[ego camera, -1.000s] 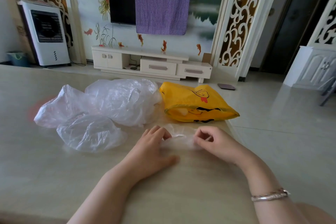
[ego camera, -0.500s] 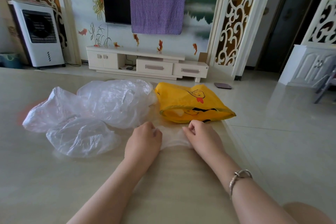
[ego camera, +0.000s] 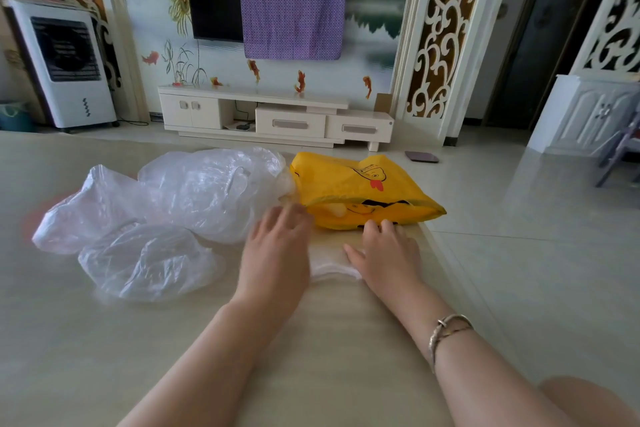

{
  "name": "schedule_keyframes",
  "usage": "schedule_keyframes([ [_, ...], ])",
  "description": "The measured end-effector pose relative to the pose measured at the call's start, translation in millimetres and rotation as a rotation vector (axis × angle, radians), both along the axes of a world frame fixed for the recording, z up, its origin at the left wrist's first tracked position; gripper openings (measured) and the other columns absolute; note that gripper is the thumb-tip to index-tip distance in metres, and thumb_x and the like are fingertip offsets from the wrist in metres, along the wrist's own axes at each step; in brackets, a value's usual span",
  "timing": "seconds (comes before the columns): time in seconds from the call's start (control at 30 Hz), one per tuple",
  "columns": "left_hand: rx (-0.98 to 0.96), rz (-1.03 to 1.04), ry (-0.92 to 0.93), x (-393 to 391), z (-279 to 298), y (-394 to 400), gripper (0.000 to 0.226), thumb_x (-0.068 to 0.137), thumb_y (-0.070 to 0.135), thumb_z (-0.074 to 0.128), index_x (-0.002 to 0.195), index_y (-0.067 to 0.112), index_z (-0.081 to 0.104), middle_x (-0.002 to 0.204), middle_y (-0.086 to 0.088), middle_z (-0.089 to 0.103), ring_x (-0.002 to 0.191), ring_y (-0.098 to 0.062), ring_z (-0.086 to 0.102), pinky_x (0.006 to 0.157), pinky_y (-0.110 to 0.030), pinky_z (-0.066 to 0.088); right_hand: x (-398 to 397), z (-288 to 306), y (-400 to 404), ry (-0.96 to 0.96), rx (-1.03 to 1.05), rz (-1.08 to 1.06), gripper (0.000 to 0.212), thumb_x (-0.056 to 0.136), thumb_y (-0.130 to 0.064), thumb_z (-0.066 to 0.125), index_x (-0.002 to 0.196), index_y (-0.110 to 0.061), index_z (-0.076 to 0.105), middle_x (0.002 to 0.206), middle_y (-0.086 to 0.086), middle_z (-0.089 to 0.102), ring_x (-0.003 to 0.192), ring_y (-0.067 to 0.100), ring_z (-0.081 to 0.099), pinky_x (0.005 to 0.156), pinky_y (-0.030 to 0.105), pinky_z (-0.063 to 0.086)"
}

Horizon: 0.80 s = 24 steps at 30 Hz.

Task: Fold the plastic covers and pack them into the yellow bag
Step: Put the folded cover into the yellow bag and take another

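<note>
A small folded clear plastic cover (ego camera: 329, 262) lies flat on the table (ego camera: 311, 357) between my two hands. My left hand (ego camera: 277, 246) lies on its left part with the fingers stretched forward. My right hand (ego camera: 388, 253) presses its right part, fingers straight, their tips touching the lower edge of the yellow bag (ego camera: 360, 191). The yellow bag lies on its side with its mouth facing me. Three crumpled clear plastic covers sit to the left: a large one (ego camera: 211, 191), one at the far left (ego camera: 86, 208) and one nearer me (ego camera: 149, 260).
The table's right edge (ego camera: 446, 253) runs close beside my right hand, with tiled floor beyond. A white TV cabinet (ego camera: 277, 118), a white air cooler (ego camera: 65, 62) and a dark flat scale (ego camera: 421, 157) on the floor stand far behind.
Both hands slid forward over the folded cover toward the yellow bag and went from pinching its edges to lying flat on it. The cover now looks smaller and flatter.
</note>
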<state>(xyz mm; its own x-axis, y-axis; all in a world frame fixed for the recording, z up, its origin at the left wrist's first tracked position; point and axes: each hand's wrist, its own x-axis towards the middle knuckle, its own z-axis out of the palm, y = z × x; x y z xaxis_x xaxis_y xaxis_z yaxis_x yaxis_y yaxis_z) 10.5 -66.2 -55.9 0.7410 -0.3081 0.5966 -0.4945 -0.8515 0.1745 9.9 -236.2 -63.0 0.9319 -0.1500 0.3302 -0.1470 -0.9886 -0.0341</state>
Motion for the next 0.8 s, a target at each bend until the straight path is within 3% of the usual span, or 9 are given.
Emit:
schedule_keyframes([
  [0.07,0.062,-0.147,0.062,-3.6,1.3,-12.8,0.048,0.094,0.027,0.034,0.137,0.02,0.052,0.143,0.005,0.051,0.135,-0.025,0.042,0.109,-0.039,0.036,1.2,-1.5,0.0,0.018,0.004,-0.021,0.048,0.096,-0.056,0.04,0.117,-0.015,0.049,0.122,0.006,0.052,0.116,0.026,0.047,0.089,0.036,0.039],
  [0.13,0.136,-0.139,0.315,-4.4,-3.3,-19.8,0.053,0.103,0.042,0.017,0.153,0.026,0.025,0.159,0.012,0.022,0.149,-0.016,0.013,0.121,-0.036,0.014,1.0,-1.2,0.4,0.064,0.02,-0.035,0.051,0.097,-0.057,0.037,0.123,-0.014,0.049,0.127,0.007,0.048,0.121,0.027,0.042,0.093,0.038,0.036],
  [0.27,0.252,-0.12,0.474,1.6,-12.5,-14.6,0.055,0.103,0.046,0.016,0.155,0.029,0.01,0.162,0.014,0.006,0.15,-0.012,0.002,0.121,-0.034,0.008,1.2,1.9,-1.8,0.086,0.053,-0.053,0.049,0.097,-0.057,0.035,0.115,-0.016,0.056,0.124,0.007,0.05,0.121,0.027,0.041,0.095,0.039,0.035],
  [0.33,0.27,-0.126,0.469,3.8,-11.1,-12.9,0.054,0.103,0.045,0.017,0.155,0.03,0.011,0.162,0.014,0.005,0.15,-0.012,0.001,0.121,-0.034,0.008,0.2,4.8,-4.0,0.085,0.12,-0.029,0.039,0.097,-0.054,0.039,0.088,-0.021,0.057,0.114,0.006,0.053,0.117,0.027,0.043,0.094,0.039,0.036],
  [0.4,0.277,-0.13,0.456,1.8,-12.4,-13.4,0.053,0.103,0.044,0.018,0.155,0.031,0.012,0.162,0.014,0.005,0.15,-0.012,0.001,0.12,-0.034,0.008,-3.4,7.0,-4.9,0.053,0.282,0.049,0.041,0.096,-0.047,0.048,0.064,-0.023,0.04,0.088,0.0,0.051,0.096,0.023,0.049,0.078,0.034,0.039],
  [0.47,0.247,-0.146,0.454,1.2,-13.8,-13.9,0.052,0.103,0.043,0.02,0.154,0.031,0.016,0.161,0.014,0.008,0.15,-0.013,0.004,0.12,-0.034,0.009,-5.9,7.7,-6.7,-0.002,0.521,0.14,0.045,0.094,-0.039,0.057,0.061,-0.019,0.034,0.065,-0.004,0.041,0.066,0.016,0.043,0.057,0.03,0.03],
  [0.57,0.006,-0.197,0.467,1.0,-13.6,-10.6,0.05,0.102,0.043,0.03,0.15,0.029,0.032,0.156,0.013,0.029,0.146,-0.013,0.024,0.117,-0.031,0.023,-9.3,11.5,-11.7,-0.059,0.817,0.266,0.044,0.092,-0.029,0.063,0.062,-0.017,0.033,0.057,-0.005,0.029,0.054,0.011,0.028,0.052,0.027,0.023],
  [0.7,-0.599,-0.318,0.532,-9.4,0.5,-5.5,0.041,0.092,0.05,0.049,0.127,0.032,0.061,0.122,0.019,0.064,0.114,0.002,0.056,0.097,-0.022,0.045,-18.9,25.8,-15.5,-0.016,1.213,0.366,0.039,0.093,-0.025,0.064,0.064,-0.019,0.037,0.057,-0.003,0.036,0.053,0.011,0.037,0.051,0.023,0.034],
  [0.8,-0.837,-0.389,0.61,-16.2,12.1,-2.2,0.021,0.095,0.039,0.055,0.108,0.03,0.068,0.1,0.012,0.072,0.097,-0.007,0.066,0.092,-0.029,0.051,-27.9,35.4,-16.9,0.077,1.422,0.486,0.039,0.091,-0.023,0.065,0.063,-0.019,0.038,0.057,-0.004,0.042,0.051,0.009,0.042,0.048,0.021,0.035],
])
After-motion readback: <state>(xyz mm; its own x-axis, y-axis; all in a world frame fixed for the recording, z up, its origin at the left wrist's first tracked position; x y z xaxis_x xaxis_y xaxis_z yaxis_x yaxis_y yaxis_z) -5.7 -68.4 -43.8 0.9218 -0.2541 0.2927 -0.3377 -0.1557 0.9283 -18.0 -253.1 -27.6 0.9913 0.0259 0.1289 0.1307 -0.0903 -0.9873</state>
